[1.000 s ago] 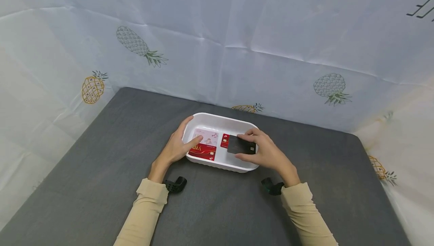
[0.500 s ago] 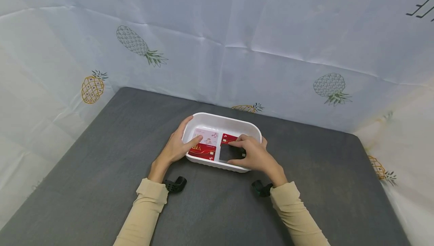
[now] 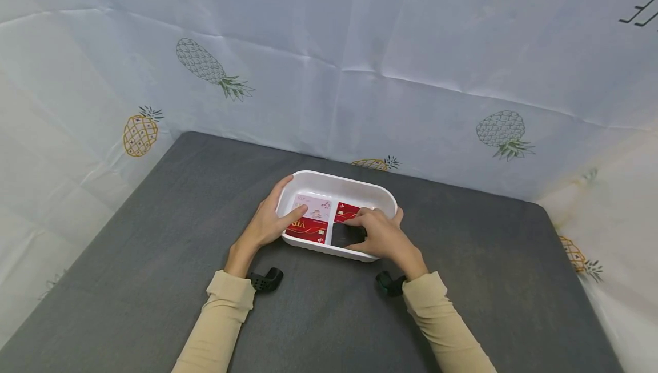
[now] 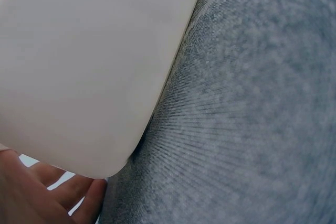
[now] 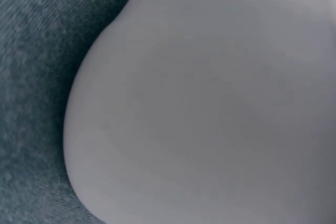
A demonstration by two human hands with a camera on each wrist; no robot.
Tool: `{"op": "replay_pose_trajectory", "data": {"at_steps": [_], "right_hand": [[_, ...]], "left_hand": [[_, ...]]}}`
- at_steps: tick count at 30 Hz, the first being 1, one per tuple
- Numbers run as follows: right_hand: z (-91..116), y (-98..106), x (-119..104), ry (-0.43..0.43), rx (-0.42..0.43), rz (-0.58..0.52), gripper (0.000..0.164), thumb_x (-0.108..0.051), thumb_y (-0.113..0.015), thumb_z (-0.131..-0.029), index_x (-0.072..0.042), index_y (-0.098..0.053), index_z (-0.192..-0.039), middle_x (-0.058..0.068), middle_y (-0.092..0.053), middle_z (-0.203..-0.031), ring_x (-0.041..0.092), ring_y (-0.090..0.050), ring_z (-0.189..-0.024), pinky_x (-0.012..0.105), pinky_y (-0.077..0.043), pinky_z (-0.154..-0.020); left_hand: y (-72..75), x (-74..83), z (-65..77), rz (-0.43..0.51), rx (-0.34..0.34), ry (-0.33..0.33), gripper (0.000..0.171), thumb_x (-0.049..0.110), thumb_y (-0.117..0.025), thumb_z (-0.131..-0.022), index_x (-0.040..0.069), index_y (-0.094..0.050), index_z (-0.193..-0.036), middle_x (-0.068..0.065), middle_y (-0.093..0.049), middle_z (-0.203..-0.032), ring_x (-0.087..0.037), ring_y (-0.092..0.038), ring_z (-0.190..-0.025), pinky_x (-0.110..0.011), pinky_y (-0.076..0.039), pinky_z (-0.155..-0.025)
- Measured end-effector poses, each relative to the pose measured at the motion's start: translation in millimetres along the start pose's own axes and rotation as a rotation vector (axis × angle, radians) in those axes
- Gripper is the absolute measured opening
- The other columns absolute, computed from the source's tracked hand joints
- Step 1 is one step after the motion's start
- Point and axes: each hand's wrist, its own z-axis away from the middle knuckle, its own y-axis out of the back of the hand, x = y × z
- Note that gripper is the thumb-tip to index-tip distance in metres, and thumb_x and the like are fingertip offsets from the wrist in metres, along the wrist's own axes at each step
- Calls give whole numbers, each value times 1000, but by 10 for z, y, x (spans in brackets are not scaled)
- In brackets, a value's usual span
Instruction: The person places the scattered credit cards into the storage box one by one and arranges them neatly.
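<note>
A white plastic tray [image 3: 354, 191] sits on the dark table. My left hand [image 3: 264, 223] grips its left end, thumb over the rim and fingers outside; the left wrist view shows these fingers [image 4: 76, 192] against the pale outer wall. Inside, a pink card [image 3: 316, 204] lies behind a red VIP card [image 3: 307, 231] on the left. On the right, a black card [image 3: 344, 235] is held between thumb and fingers of my right hand [image 3: 384, 237], in front of another red card [image 3: 345, 211], partly hidden. Only the tray's outside [image 5: 199, 98] and cloth show in the right wrist view.
The table [image 3: 329, 316] has a dark grey cloth cover. A pale curtain [image 3: 319, 93] printed with pineapples hangs behind it and at both sides. Black wrist-camera mounts [image 3: 267, 280] stick out inward from both wrists.
My right hand has moved left and toward me with the black card, bringing it down beside the red VIP card and uncovering more of the right red card. The left hand stays put.
</note>
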Motion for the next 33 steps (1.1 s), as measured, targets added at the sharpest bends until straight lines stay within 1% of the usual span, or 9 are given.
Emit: {"op": "replay_pose_trajectory", "data": {"at_steps": [8, 13, 21, 24, 29, 33], "right_hand": [[-26, -38, -23, -23, 0, 16, 49, -32, -91, -77, -17, -77, -121, 5, -73, -120, 29, -62, -113, 85, -6, -103], [-30, -57, -21, -21, 8, 42, 48, -32, -92, -76, -18, -77, -120, 4, -73, -118, 29, -62, -111, 88, -7, -101], [-34, -86, -11, -12, 29, 20, 48, -32, -91, -76, -18, -77, -120, 5, -75, -117, 28, -63, -110, 87, -6, -100], [-31, -100, -8, -10, 50, 10, 51, -34, -91, -77, -18, -76, -123, 4, -75, -117, 27, -64, -109, 87, -6, -101], [-25, -116, -13, -14, 85, -1, 59, -39, -90, -77, -19, -73, -129, 5, -74, -123, 28, -65, -113, 87, -7, -103], [-24, -120, -19, -10, 101, -3, 60, -41, -90, -77, -19, -72, -130, 6, -73, -125, 28, -65, -115, 87, -8, -102]], "left_hand": [[2, 4, 7, 4, -8, 9, 84, 40, -68, -92, 21, -25, -162, -17, -52, -147, -34, -55, -125, -62, -44, -108], [-1, 3, 3, 3, -5, 8, 84, 40, -68, -92, 22, -25, -162, -17, -52, -148, -34, -54, -125, -62, -43, -108], [-2, 8, 8, 2, -5, 11, 84, 41, -68, -92, 22, -25, -162, -16, -51, -149, -34, -54, -126, -62, -42, -109], [-2, 7, 8, 4, -5, 10, 84, 40, -68, -92, 22, -25, -162, -16, -50, -149, -34, -54, -126, -62, -42, -109], [2, 5, 10, 2, -4, 9, 84, 40, -68, -92, 21, -25, -162, -17, -50, -149, -34, -54, -126, -62, -43, -108], [6, 7, 11, 3, -2, 9, 84, 39, -68, -92, 21, -25, -162, -17, -51, -148, -34, -55, -125, -61, -44, -107]]}}
